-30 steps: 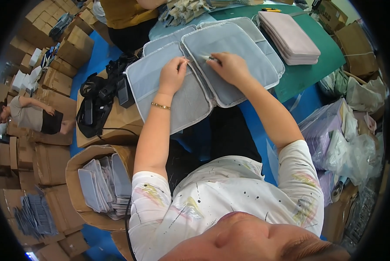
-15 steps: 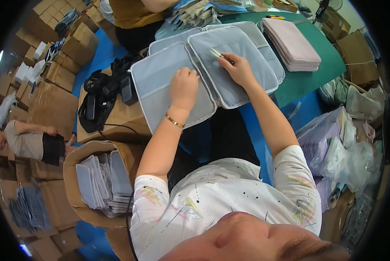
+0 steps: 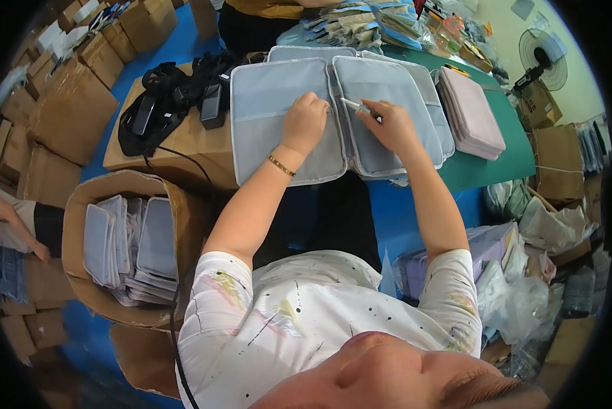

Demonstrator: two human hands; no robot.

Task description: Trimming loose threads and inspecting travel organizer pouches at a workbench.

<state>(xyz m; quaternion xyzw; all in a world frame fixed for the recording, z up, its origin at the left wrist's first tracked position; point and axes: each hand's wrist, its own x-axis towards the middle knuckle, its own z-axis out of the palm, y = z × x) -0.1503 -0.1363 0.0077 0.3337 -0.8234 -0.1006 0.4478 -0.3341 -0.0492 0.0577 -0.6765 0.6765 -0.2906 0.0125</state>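
A grey zippered fabric case (image 3: 265, 88) lies opened flat on top of another, with a seam down the middle. My left hand (image 3: 304, 121) rests near the inner edge of its left panel, fingers curled; what they pinch, if anything, is too small to make out. My right hand (image 3: 391, 126) is closed round a small pale pointed tool (image 3: 351, 104), like thread snips, held over the right panel (image 3: 381, 153) with the tip pointing left toward the seam.
Pink cases (image 3: 473, 112) lie stacked on the green mat (image 3: 510, 123). Black straps and devices (image 3: 156, 112) sit on a carton (image 3: 122, 160). An open box (image 3: 74, 266) holds grey cases. A co-worker's arm (image 3: 19, 225) shows left, another person (image 3: 258, 31) beyond. Bags (image 3: 517, 307) lie right.
The view has shifted, showing more of the fan and right side. My left hand's curled fingers have shifted on the panel. The tool in my right hand now lies more level, nearer the seam.
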